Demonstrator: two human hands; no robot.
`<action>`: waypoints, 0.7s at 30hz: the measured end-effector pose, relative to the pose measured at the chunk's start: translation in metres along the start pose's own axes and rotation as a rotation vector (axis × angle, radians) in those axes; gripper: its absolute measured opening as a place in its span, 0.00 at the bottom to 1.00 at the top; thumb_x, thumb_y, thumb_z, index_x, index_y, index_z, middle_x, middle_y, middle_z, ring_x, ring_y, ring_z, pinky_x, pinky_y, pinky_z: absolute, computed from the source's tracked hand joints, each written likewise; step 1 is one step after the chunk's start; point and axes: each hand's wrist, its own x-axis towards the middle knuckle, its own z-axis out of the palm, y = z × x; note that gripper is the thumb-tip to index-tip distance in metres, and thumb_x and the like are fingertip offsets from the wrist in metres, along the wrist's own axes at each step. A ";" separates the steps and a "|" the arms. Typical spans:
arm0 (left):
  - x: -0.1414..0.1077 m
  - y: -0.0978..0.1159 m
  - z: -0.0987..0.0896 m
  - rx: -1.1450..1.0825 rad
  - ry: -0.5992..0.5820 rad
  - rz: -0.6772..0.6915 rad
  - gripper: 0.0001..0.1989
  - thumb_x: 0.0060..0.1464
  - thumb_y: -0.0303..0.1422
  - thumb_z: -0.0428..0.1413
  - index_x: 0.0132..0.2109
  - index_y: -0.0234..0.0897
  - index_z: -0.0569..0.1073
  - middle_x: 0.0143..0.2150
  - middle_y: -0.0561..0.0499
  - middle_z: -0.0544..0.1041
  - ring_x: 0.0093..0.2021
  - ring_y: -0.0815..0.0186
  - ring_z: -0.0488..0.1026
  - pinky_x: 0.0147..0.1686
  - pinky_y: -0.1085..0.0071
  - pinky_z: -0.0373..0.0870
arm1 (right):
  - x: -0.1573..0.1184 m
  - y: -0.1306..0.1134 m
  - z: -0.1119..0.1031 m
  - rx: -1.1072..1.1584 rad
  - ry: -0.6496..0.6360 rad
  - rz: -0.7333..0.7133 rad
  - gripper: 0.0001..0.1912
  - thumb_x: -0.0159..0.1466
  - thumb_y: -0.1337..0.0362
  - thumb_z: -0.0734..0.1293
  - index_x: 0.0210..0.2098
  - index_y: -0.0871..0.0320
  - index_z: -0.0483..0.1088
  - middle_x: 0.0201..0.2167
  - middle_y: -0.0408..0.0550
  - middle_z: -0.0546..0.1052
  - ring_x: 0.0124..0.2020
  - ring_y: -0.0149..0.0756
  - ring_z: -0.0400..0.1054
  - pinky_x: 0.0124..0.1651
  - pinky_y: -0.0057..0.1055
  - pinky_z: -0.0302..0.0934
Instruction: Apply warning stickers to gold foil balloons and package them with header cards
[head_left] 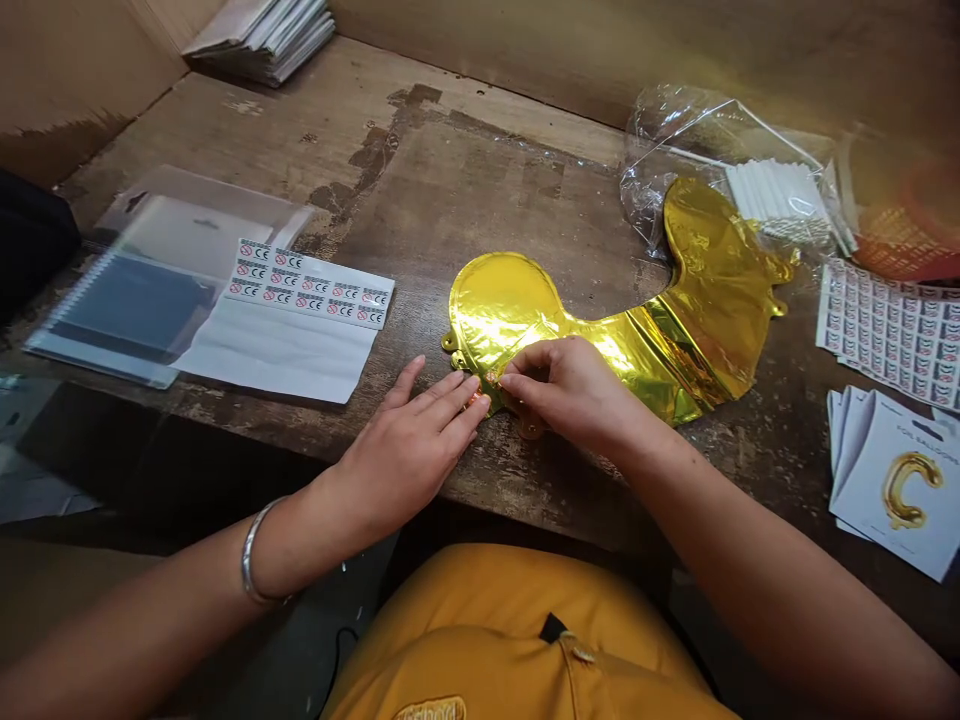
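A flat gold foil balloon [502,290], curved like a letter C, lies on the wooden table in front of me. My left hand [412,435] rests on its lower left end with fingers stretched out flat, pressing the foil near the edge. Right beside those fingertips, my right hand [574,390] pinches with thumb and forefinger at the foil. Whatever small thing is in that pinch is too hidden to name. Small tabs stick out from the balloon's edge by my left fingers. To the left lies a partly used sheet of CE warning stickers [307,285] on white backing.
Clear plastic sleeves [135,290] lie under the sticker sheet. At right are a clear bag of white sticks [780,195], more sticker sheets [892,330], printed foil balloon cards [896,480] and a red basket [915,225]. A paper stack [262,40] sits at the back left.
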 end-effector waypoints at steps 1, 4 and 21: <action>0.000 0.000 0.000 0.000 0.001 -0.001 0.16 0.63 0.25 0.50 0.56 0.31 0.71 0.59 0.39 0.73 0.59 0.53 0.70 0.63 0.43 0.55 | 0.000 0.000 0.000 -0.001 -0.002 0.002 0.09 0.59 0.68 0.65 0.23 0.61 0.74 0.17 0.40 0.70 0.20 0.25 0.59 0.26 0.25 0.52; 0.000 0.000 0.001 -0.004 -0.012 -0.010 0.17 0.62 0.25 0.50 0.57 0.32 0.71 0.59 0.39 0.73 0.60 0.53 0.70 0.64 0.44 0.55 | 0.001 -0.001 0.001 -0.007 -0.003 0.007 0.10 0.59 0.68 0.65 0.23 0.61 0.74 0.16 0.40 0.70 0.20 0.26 0.59 0.26 0.25 0.51; 0.009 0.000 -0.008 0.117 -0.052 0.169 0.20 0.61 0.22 0.44 0.56 0.24 0.71 0.60 0.35 0.71 0.61 0.53 0.68 0.63 0.46 0.56 | -0.007 -0.011 0.007 -0.485 0.175 0.034 0.06 0.59 0.64 0.67 0.36 0.60 0.73 0.31 0.50 0.77 0.28 0.35 0.66 0.30 0.30 0.55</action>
